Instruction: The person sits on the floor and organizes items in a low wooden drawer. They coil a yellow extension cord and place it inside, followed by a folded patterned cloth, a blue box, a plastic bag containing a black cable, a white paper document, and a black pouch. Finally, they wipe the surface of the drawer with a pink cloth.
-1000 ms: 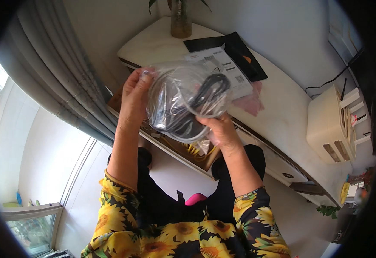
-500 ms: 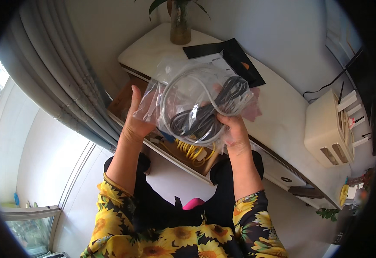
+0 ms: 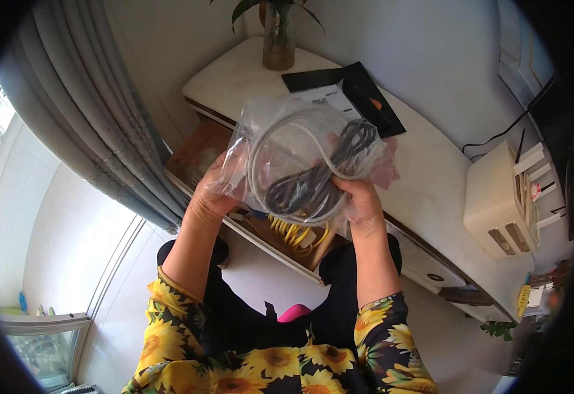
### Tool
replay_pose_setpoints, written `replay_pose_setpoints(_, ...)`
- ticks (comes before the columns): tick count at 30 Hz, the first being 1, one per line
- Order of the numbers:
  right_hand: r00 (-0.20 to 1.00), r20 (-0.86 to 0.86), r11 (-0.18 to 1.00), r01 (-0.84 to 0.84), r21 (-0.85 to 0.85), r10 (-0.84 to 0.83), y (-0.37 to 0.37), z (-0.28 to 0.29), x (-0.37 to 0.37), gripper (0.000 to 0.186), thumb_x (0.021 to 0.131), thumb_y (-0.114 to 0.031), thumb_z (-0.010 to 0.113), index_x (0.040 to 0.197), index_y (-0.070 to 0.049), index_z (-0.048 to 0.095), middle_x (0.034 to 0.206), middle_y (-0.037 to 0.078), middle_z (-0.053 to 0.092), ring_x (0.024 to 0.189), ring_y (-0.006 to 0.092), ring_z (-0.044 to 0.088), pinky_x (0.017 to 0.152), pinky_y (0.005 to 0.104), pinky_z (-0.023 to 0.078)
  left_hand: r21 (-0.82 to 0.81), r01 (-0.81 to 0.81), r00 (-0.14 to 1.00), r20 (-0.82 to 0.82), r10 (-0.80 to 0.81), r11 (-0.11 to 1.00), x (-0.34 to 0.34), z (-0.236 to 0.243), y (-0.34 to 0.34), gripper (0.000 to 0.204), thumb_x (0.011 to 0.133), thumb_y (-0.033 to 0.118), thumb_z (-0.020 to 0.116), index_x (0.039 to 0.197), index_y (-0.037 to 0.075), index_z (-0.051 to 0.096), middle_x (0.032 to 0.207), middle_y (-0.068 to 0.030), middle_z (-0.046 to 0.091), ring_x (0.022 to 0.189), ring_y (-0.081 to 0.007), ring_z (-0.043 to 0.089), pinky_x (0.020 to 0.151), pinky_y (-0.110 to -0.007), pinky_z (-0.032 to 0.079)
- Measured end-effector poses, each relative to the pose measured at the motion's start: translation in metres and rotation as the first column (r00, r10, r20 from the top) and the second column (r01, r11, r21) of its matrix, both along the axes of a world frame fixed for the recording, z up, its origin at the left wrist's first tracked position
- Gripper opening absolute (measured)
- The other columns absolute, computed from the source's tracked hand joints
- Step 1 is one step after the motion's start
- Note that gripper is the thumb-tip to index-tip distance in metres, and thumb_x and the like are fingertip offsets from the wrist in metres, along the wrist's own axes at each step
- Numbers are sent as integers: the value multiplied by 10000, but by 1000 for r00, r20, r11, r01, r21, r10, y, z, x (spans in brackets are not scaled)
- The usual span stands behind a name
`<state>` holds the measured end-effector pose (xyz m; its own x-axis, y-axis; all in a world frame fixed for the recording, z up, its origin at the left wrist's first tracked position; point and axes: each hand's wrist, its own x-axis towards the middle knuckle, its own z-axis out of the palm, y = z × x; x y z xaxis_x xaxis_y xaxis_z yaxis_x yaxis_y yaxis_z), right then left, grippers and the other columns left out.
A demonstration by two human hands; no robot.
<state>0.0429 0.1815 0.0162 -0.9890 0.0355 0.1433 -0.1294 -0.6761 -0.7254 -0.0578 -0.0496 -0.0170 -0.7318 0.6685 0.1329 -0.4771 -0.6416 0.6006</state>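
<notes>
Above the open drawer (image 3: 270,253) I hold a clear plastic bag (image 3: 244,128) up between both hands. Through the film show a looped light grey cable (image 3: 252,164) and bundled dark cables (image 3: 300,187). My left hand (image 3: 214,194) is closed on the bag's left edge, its fingers partly behind the film. At the lower right, my right hand (image 3: 362,202) grips the bag with the thumb in front, next to the grey cable; its other fingers are mostly hidden behind. Below the bag, a coiled yellow cable (image 3: 288,228) lies in the drawer.
On the white cabinet top (image 3: 425,171) are a glass vase (image 3: 278,39) with a plant, a black flat folder or sheet (image 3: 385,118), a white paper (image 3: 333,97) and a cream box with antennas (image 3: 500,203). A grey curtain (image 3: 96,118) hangs at the left.
My left hand has turned inward and closed on the bag's left edge; its thumb stood upright and apart before. The bag has shifted slightly, with my right hand still gripping it.
</notes>
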Motion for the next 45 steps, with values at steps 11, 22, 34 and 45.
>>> replay_pose_setpoints(11, 973, 66, 975, 223, -8, -222, -5, -20, -12, 557, 794, 5, 597, 1330, -31, 449, 1272, 101, 537, 1165, 216, 523, 1023, 345, 396, 108, 133, 984, -134, -118, 985, 10, 16, 0, 912, 748, 578, 666, 1426, 75, 323, 1457, -122, 341, 1301, -317, 386, 1040, -559, 321)
replay_pose_setpoints(22, 1000, -2, 990, -21, 136, 22, -69, -42, -13, 402, 827, -57, 680, 1173, -9, 481, 1067, 50, 578, 988, 133, 561, 817, 254, 503, -341, -269, 963, -109, 247, 901, 0, -6, -73, 353, 872, 2, 580, 1222, 37, 548, 1079, -79, 645, 945, -180, 638, 835, -325, 531)
replay_pose_setpoints(34, 872, 464, 986, -113, -119, 156, -125, -109, -22, 718, 907, -40, 554, 1477, -197, 148, 1024, 73, 568, 945, 157, 575, 906, 339, 502, -539, -423, 832, 86, 548, 728, -21, -59, -115, 136, 886, 18, 555, 1019, -8, 569, 827, -73, 593, 683, -166, 569, 577, -281, 495)
replay_pose_setpoints(45, 848, 522, 980, -172, 100, 96, -105, -176, -39, 592, 911, -73, 526, 1449, -149, 290, 1312, 76, 430, 1150, 175, 455, 990, 311, 395, -803, -421, 818, -133, 560, 423, -86, -128, -68, 366, 821, 43, 610, 1182, 44, 550, 791, -72, 572, 547, -147, 496, 372, -284, 335)
